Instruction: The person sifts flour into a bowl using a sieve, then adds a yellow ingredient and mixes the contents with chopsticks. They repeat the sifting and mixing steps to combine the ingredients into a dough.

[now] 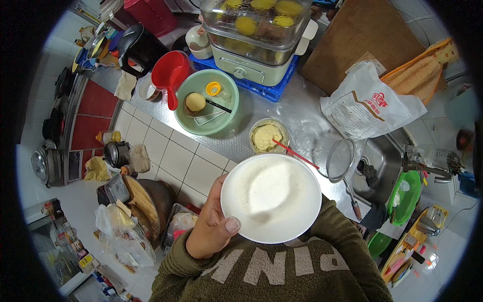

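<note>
My left hand grips the left rim of a white plate, thumb on top and fingers underneath. A layer of fine off-white powder covers the plate's middle, with a smooth hollow in it. Just beyond the plate, a round bowl holds a pale yellow, lumpy mixture. A thin red stick leans out of that bowl to the right. My right forearm passes behind the plate, which hides most of my right hand; only a bit of finger shows beside the bowl.
A fine-mesh strainer lies by the sink. White powder dusts the metal counter. Farther back stand a green basin, a red ladle, a food steamer on a blue tray, and a white printed bag.
</note>
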